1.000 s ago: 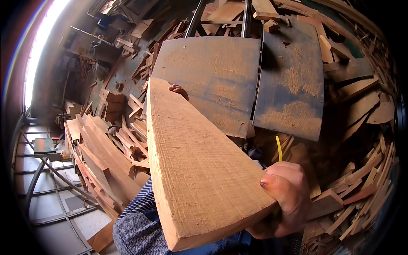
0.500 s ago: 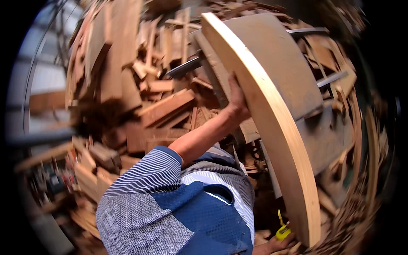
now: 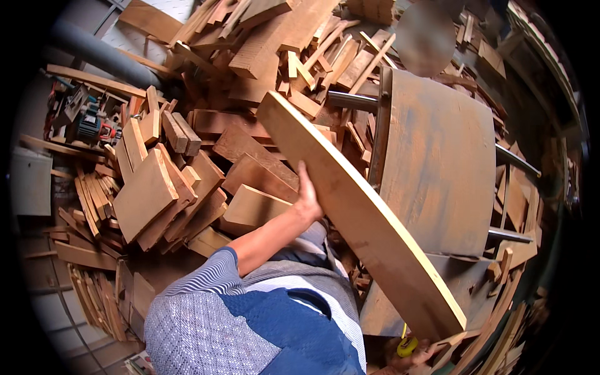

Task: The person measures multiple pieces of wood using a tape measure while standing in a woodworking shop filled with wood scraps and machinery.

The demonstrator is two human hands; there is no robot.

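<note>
A long, pale wooden board (image 3: pixel 365 228) slants from the middle of the view down to the lower right. My left hand (image 3: pixel 306 199) grips its left edge toward the far end, thumb lying along the face and the other fingers hidden beneath. At the near end, my right hand (image 3: pixel 420 355) is closed around a yellow tape measure (image 3: pixel 407 345), close beside the board; whether it also bears the wood cannot be seen. A short strip of yellow tape sticks up from the case. Under and beyond the board stands a machine with a dusty metal table (image 3: pixel 440 162).
Stacked offcuts (image 3: pixel 147 197) crowd the left, with more loose planks (image 3: pixel 356 62) at the back. Metal bars (image 3: pixel 353 101) jut from the machine table's sides. A power tool (image 3: pixel 94 128) and a thick grey pipe (image 3: pixel 103 56) are at far left. Long strips (image 3: pixel 506 337) lie at lower right.
My view has swung left, showing more of the stacks. The board's far end is lower and further left in view, its broad face turned more upward. Both hands keep their holds.
</note>
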